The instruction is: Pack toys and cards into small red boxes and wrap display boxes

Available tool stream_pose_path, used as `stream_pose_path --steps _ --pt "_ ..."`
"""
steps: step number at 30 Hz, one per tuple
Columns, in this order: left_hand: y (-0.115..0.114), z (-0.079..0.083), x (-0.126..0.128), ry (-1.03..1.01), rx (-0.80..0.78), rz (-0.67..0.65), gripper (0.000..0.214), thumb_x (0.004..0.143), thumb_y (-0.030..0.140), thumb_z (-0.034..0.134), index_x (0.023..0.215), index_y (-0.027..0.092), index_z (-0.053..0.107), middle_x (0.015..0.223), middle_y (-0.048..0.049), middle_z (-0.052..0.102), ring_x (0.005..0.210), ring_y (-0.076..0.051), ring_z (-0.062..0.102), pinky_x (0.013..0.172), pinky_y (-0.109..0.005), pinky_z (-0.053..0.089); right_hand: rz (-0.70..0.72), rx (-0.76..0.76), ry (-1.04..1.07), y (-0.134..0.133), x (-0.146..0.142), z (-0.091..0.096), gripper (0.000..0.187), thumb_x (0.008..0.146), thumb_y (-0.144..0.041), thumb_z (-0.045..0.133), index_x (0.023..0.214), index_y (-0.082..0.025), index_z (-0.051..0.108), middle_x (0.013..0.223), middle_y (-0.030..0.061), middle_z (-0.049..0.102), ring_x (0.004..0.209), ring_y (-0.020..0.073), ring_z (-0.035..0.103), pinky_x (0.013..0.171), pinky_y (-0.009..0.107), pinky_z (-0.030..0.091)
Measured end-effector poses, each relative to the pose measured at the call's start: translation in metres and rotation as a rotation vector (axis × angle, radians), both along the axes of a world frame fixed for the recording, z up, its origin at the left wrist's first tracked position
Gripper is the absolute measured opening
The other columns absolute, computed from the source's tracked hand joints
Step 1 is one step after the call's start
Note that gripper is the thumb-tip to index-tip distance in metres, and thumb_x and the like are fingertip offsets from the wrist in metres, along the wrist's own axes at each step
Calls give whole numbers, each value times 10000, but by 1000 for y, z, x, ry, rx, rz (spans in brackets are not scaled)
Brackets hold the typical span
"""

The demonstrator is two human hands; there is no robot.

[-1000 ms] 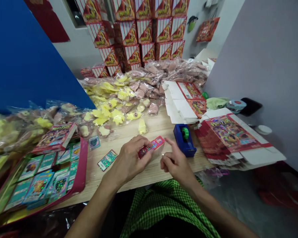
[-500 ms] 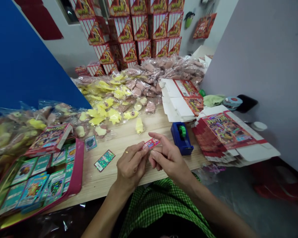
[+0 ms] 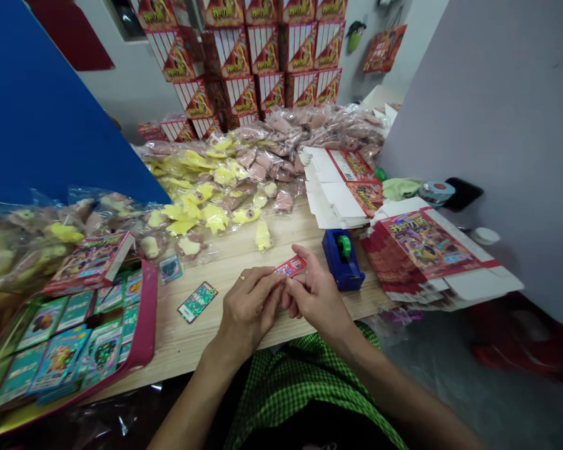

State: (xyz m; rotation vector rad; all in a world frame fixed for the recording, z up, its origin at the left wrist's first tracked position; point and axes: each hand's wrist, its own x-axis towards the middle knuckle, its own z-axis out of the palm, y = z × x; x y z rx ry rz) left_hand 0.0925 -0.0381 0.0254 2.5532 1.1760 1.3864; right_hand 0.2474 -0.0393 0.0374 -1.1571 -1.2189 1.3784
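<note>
Room, left to right: a blue partition, then red-and-white printed boxes stacked high against the far wall, then a pale lilac wall.

On the light wooden worktop, same order: a pink tray holding rows of foil trading cards, one printed box lying across its far corner; a loose green card just beside the tray; bagged yellow and pink soft toys behind; the left hand, ringed, and the right hand, both closed, pinching a small red printed strip between their fingers above the worktop; a blue tape dispenser near the right hand; flattened printed cartons.
</note>
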Motion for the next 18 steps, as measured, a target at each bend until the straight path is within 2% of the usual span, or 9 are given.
stream_pose_path --steps 3,7,9,12,15,18 --pt "1 11 -2 -53 -158 -82 216 924 100 612 1119 170 675 1013 -79 702 905 -166 678 778 -285 568 1 24 78 -1 0 -8 814 846 -273 570 1549 -82 205 552 -89 592 452 114 514 464 224 408" --pt "9 30 -4 -83 -429 -130 110 910 171 639 999 182 704 970 -50 696 867 -156 670 781 -289 536 -43 82 110 -5 -2 -18 812 866 -304 579 1561 -112 205 581 -84 596 501 120 552 499 230 432" --pt "17 38 -4 -72 -536 -107 36 891 216 683 886 186 702 874 -23 694 792 -150 656 727 -280 513 -59 85 114 -6 -4 -19 809 873 -312 579 1565 -123 204 601 -76 609 511 121 563 510 233 448" --pt "28 46 -2 0 -645 -100 77 863 209 713 797 190 677 729 14 672 649 -133 610 608 -252 455 -57 53 124 -6 -8 -20 854 875 -315 581 1582 -121 142 619 -70 619 514 131 576 522 247 478" --pt "30 50 5 156 -573 -83 85 888 194 661 805 196 641 718 13 660 644 -145 608 606 -258 462 -46 24 30 -7 -5 -24 892 860 -276 568 1598 -121 92 660 -40 655 533 160 612 535 273 508" --pt "21 48 16 324 -394 2 128 952 223 555 837 193 603 771 -26 652 696 -183 622 645 -303 508 -66 57 -230 -16 19 -25 787 851 -239 566 1572 -149 264 761 28 708 599 198 663 570 306 536"
